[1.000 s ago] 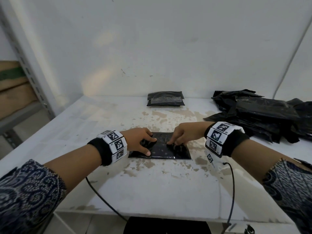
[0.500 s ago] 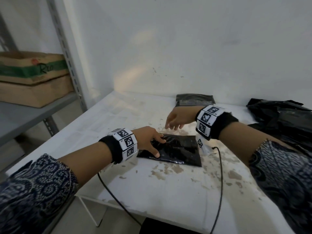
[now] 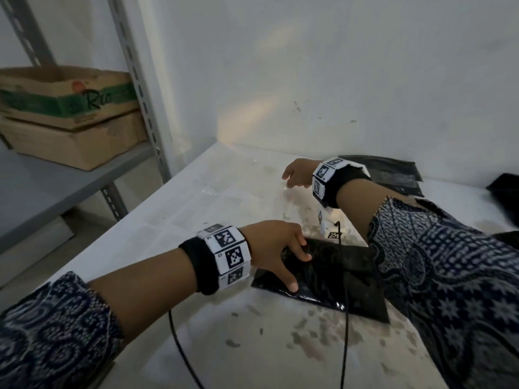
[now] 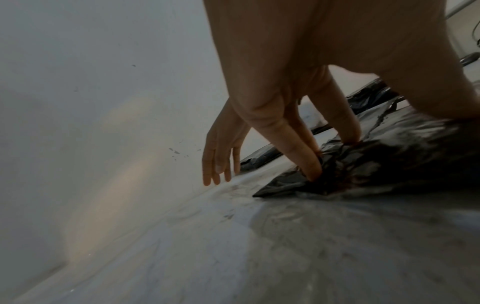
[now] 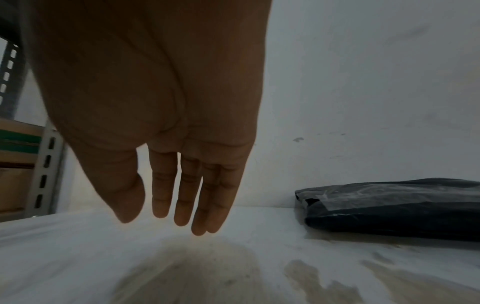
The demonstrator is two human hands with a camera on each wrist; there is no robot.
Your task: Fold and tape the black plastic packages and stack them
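Note:
A folded black plastic package [image 3: 331,276] lies on the white table [image 3: 196,220] in front of me. My left hand [image 3: 283,259] presses down on its left part with straight fingers [image 4: 309,162], thumb near the front edge; the plastic [image 4: 389,156] crumples under them. My right hand [image 3: 295,174] hovers over the bare table further back, fingers straight and relaxed [image 5: 187,197], holding nothing. A taped black package [image 3: 393,178] lies by the wall to its right, also seen in the right wrist view [image 5: 389,207].
A metal shelf [image 3: 84,181] with cardboard boxes [image 3: 67,116] stands to the left of the table. More black plastic [image 3: 505,189] shows at the right edge. A black cable [image 3: 345,318] runs from my right wrist across the package. The white wall [image 3: 337,80] closes the back.
My right hand has left the package and moved back and left over the bare table. The left hand stays pressing on the package. The head view has turned left.

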